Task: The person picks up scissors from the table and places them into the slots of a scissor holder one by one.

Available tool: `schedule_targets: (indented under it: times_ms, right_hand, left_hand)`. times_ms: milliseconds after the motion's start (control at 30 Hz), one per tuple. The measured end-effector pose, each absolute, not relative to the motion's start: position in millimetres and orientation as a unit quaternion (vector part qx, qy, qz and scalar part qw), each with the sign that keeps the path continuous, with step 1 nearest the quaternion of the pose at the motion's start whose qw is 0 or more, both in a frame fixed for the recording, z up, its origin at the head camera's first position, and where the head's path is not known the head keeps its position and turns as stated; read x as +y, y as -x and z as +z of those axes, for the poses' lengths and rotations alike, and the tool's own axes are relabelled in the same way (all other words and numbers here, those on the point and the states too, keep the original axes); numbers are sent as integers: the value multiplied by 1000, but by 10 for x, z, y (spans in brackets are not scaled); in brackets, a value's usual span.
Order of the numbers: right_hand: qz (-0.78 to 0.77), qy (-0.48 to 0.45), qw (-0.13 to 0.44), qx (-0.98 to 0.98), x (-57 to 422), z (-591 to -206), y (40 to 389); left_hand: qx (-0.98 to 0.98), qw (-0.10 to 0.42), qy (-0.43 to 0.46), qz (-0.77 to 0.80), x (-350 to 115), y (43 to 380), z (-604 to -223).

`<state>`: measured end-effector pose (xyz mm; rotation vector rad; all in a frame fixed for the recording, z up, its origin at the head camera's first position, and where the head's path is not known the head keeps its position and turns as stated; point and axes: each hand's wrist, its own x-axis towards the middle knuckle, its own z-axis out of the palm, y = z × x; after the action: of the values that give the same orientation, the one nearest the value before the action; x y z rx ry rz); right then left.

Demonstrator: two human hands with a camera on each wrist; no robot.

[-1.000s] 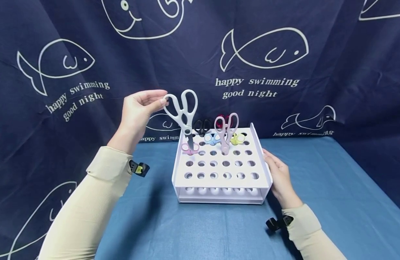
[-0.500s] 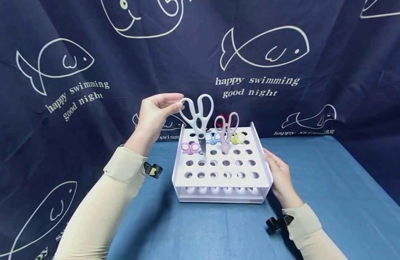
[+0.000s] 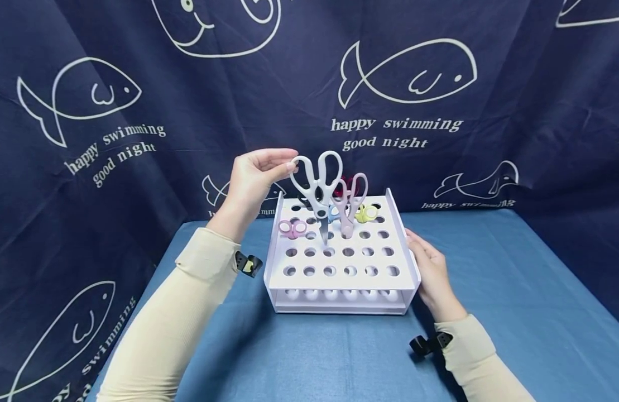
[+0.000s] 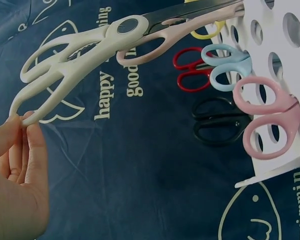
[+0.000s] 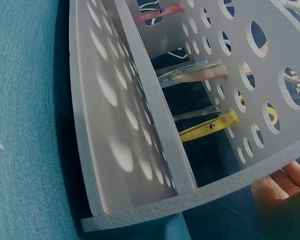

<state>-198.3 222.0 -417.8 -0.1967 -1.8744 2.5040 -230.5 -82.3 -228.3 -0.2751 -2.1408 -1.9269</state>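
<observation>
My left hand (image 3: pixel 251 181) pinches the outer finger loop of a pair of white scissors (image 3: pixel 316 190) between thumb and fingers. The scissors hang blades down over a white rack (image 3: pixel 339 282) with rows of round holes. Whether the tip is inside a hole cannot be told. My right hand (image 3: pixel 432 273) rests its fingers against the rack's right wall. Standing in the rack are pink scissors (image 4: pixel 270 117), light blue scissors (image 4: pixel 230 65), yellow scissors (image 3: pixel 365 213), tall pale-pink scissors (image 3: pixel 347 209), red scissors (image 4: pixel 190 70) and black scissors (image 4: pixel 222 120).
The rack stands on a blue tabletop (image 3: pixel 309 357). Behind it hangs a dark blue cloth (image 3: pixel 269 95) printed with fish and lettering. Under the rack's top panel, a yellow blade cover (image 5: pixel 210 127) and a pink blade cover (image 5: pixel 160 12) show in the right wrist view.
My left hand has carried the white scissors rightward and slightly down, from above the pink scissors to over the rack's middle-left holes. The right hand has stayed at the rack's side.
</observation>
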Motion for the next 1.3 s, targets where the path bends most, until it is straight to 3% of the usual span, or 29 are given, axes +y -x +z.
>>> schedule_targets:
  times_ms: [1300]
  right_hand:
    - [806, 52, 0, -590, 2225, -4193, 1985]
  left_hand:
    - [-749, 103, 99, -647, -787, 2312, -2554]
